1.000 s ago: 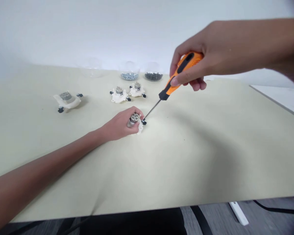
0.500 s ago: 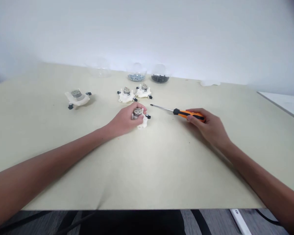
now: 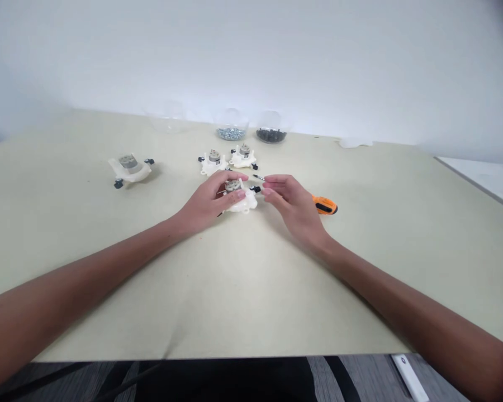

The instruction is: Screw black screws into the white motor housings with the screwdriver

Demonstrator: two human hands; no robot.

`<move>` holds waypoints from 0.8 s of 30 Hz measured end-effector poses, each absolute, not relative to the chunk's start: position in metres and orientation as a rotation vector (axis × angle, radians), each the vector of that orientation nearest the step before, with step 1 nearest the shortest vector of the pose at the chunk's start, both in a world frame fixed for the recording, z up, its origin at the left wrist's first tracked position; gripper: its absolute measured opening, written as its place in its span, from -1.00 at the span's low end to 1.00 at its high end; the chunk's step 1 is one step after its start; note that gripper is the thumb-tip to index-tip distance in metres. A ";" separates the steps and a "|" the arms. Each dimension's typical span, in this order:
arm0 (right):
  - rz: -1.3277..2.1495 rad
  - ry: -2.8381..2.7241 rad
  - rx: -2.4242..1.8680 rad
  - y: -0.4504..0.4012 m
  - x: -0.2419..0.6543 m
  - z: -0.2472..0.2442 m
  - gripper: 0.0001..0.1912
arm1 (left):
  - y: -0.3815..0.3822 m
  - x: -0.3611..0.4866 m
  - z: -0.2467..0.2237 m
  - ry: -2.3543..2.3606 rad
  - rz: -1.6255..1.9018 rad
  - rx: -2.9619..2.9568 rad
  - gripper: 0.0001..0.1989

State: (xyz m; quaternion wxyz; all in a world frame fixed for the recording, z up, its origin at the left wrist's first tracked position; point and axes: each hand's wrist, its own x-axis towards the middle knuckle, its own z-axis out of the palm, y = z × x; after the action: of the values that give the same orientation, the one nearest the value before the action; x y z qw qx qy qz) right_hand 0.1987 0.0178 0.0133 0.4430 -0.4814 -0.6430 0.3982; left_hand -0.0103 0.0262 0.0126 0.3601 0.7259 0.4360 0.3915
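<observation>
My left hand [image 3: 207, 202] grips a white plastic bracket [image 3: 248, 202] with a round grey motor in it, and a black piece sticks out on its right. Just right of the bracket is my right hand [image 3: 295, 209], its fingers apart and nothing seen between them. Behind that hand lies a screwdriver with an orange and black handle [image 3: 327, 205]. Its dark tip shows past my fingertips, and most of its shaft is hidden by the hand. Two similar motor brackets, one on the left [image 3: 213, 162] and one on the right [image 3: 243, 156], stand close together beyond my left hand.
Another motor bracket [image 3: 129, 168] lies at the left. Along the back are a clear bowl of silvery small parts [image 3: 231, 133], a clear bowl of black parts [image 3: 271, 134] and a further clear bowl [image 3: 170, 120]. A white panel [image 3: 482, 173] lies at the right edge.
My right hand has let go of the screwdriver, which lies on the table, and has moved left to the bracket. The bracket in my left hand has turned a little.
</observation>
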 end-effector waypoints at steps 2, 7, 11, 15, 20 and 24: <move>1.278 -1.453 -1.100 0.020 0.191 0.011 -0.69 | 0.025 -0.010 0.013 1.118 0.996 1.885 -0.58; 1.523 -1.185 -0.966 0.018 0.194 0.011 -0.81 | 0.024 -0.010 0.013 1.101 0.927 1.972 -0.59; 1.467 -1.170 -1.010 0.013 0.196 0.017 -0.85 | 0.025 -0.011 0.011 1.076 0.851 1.963 -0.59; 1.544 -1.121 -1.008 0.011 0.197 0.018 -0.86 | 0.026 -0.012 0.009 1.100 0.827 1.940 -0.59; 1.552 -1.168 -0.995 0.013 0.200 0.014 -0.84 | 0.027 -0.013 0.006 1.071 0.833 1.901 -0.59; 1.451 -1.244 -1.033 0.015 0.201 0.011 -0.81 | 0.028 -0.012 0.006 1.075 0.829 1.876 -0.60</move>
State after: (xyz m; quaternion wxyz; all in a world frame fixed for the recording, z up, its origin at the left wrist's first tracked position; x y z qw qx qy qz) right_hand 0.2012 0.0149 0.0112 0.4660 -0.4207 -0.5066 0.5910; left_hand -0.0117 0.0276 0.0059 0.4014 0.7420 0.4252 0.3278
